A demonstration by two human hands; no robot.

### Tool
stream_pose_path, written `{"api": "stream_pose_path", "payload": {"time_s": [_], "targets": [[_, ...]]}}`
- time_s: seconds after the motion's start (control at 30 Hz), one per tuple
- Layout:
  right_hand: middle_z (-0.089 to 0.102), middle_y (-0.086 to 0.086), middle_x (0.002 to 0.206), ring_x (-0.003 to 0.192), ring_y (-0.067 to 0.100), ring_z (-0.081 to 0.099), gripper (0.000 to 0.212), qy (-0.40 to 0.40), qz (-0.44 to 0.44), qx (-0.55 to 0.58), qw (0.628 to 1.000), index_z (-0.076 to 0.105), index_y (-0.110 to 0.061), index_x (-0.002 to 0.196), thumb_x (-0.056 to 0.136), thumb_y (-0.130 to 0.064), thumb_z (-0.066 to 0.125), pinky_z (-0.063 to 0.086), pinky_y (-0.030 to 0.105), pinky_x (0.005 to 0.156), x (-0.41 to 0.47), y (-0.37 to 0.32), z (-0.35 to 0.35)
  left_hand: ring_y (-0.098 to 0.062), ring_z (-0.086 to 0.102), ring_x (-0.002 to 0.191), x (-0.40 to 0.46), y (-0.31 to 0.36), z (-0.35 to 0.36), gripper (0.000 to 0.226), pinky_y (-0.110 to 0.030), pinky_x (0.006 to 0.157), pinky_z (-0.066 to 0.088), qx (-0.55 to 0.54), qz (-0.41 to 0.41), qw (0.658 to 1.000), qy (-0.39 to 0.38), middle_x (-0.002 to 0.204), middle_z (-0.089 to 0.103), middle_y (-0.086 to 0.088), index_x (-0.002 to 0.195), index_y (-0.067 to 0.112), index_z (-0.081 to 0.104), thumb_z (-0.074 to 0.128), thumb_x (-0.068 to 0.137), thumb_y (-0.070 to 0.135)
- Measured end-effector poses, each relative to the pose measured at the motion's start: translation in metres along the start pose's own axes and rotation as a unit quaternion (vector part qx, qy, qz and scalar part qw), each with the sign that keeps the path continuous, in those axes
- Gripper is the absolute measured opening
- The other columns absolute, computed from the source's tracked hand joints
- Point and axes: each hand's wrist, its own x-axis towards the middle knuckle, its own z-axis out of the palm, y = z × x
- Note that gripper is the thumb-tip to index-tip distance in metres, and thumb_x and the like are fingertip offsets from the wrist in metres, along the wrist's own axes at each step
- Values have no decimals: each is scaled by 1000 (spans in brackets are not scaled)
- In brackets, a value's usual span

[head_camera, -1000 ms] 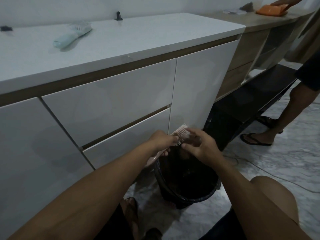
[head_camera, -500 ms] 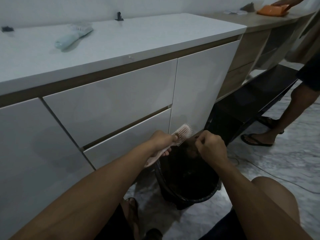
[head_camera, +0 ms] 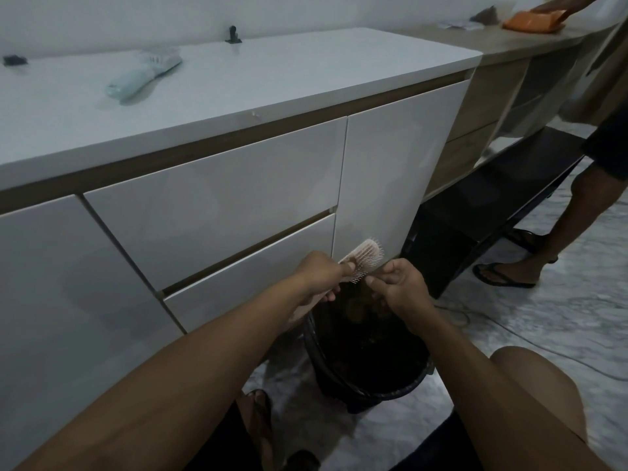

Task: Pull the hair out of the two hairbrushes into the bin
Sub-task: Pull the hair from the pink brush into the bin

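**Fingers at the brush, over the bin**

Fingers (head_camera: pixel 343 268) of the left hand (head_camera: pixel 323 273) curl round the pink hairbrush (head_camera: pixel 365 258), the thumb lying on the bristled face near its lower end. The brush head sticks out past the knuckles, tilted up and to the right, with its bristles facing the right hand (head_camera: pixel 397 287). That hand sits just beside the brush, thumb and forefinger drawn together at the lower bristles; whether any hair is caught between them is too fine to tell. The other fingers of that hand are curled under.

Both hands hang directly above the black bin (head_camera: pixel 367 385), which stands on the marble floor (head_camera: pixel 543 317) against the white cabinet (head_camera: pixel 217 212). The bin's inside is dark, and its contents cannot be made out.

A pale blue hairbrush (head_camera: pixel 142 76) lies on the white countertop (head_camera: pixel 306 76), well apart from both hands, bristles up. At the far right another person's leg (head_camera: pixel 560 232) stands in a sandal, with their hand on an orange cloth (head_camera: pixel 530 20).
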Motion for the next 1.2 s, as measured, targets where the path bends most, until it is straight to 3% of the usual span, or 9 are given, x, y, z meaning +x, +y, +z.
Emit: {"api": "stream_pose_path", "payload": {"time_s": [0.2,0.37,0.43,0.6,0.7,0.83,0.97,1.1,1.2], "targets": [[70,4,69,70,23,69,10,69,15,-129,989,69,-12,74,75,-8,79,59,35,70,10,4,-15,-25,58,51,4,-8,-11,34,-27,56,43,46,23,995,85,59,58,-10,72,7,67,69,85,38],[59,-12,63,62,-1,52,23,121,19,-200,972,62,-20,61,78,-10,74,35,2,49,14,2,-24,-37,71,83,5,-12,-9,40,-28,60,42,43,21,990,131,84,72,-23,87,3,73,70,83,43],[60,-8,65,63,1,53,17,126,30,-219,967,64,-16,67,80,-10,72,35,6,45,15,4,-25,-38,71,83,4,-12,-7,43,-28,60,41,48,23,989,135,86,73,-24,89,1,74,71,82,43],[68,10,81,77,23,61,4,129,91,-272,949,68,-8,80,82,-7,65,45,28,63,20,13,-26,-36,70,86,6,-14,-6,41,-32,62,46,63,25,982,175,89,73,-20,94,2,75,70,84,42],[68,9,81,78,22,61,4,152,100,-245,952,70,-9,77,81,-8,68,48,30,68,25,17,-28,-35,71,80,10,-17,-5,42,-32,60,49,50,17,987,148,91,73,-21,99,1,74,70,84,40],[67,0,80,82,19,64,12,132,89,-214,964,67,-20,73,80,-9,68,54,36,75,30,18,-24,-19,50,48,13,-19,1,45,-23,44,39,-11,-32,997,75,65,57,-12,108,-6,67,68,87,34],[69,-1,96,96,21,63,16,80,60,-236,966,66,-29,77,78,-13,70,52,40,92,34,14,-16,-18,49,54,14,-13,4,37,-25,46,43,-57,-74,996,2,72,53,-11,113,-2,60,63,88,26],[69,7,107,103,29,62,26,73,70,-235,967,59,-32,87,77,-9,66,51,44,93,34,6,-12,-19,50,56,12,-8,4,28,-27,50,45,-83,-91,992,-32,74,53,-14,108,1,58,59,87,19],[67,8,117,108,29,61,28,61,62,-226,970,68,-22,102,78,-8,66,50,41,97,35,8,-9,-19,52,54,18,-10,8,32,-27,48,47,-86,-107,990,-40,74,56,-14,112,-4,60,58,88,17]]}}
